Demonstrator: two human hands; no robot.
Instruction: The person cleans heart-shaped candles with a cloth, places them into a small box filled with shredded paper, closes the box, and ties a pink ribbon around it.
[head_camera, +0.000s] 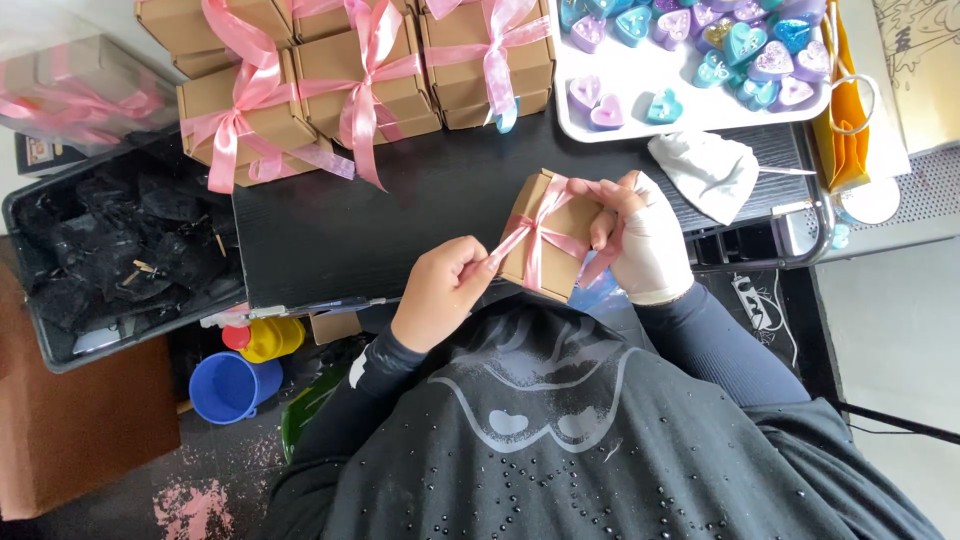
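A small brown cardboard box (560, 222) wrapped with pink ribbon (534, 236) is held above the near edge of the black table (400, 215). My left hand (440, 290) pinches one end of the ribbon at the box's left side. My right hand (640, 240), partly wrapped in white, grips the box's right side with the fingers over the ribbon. Both arms wear dark sleeves.
Several brown boxes with pink bows (330, 80) are stacked at the table's back left. A white tray (640, 75) holds several heart-shaped candles in purple and teal. A white cloth (705, 170) lies beside it. A black bin (110, 250), a blue cup (230, 385) and a yellow cup (272, 338) stand to the left.
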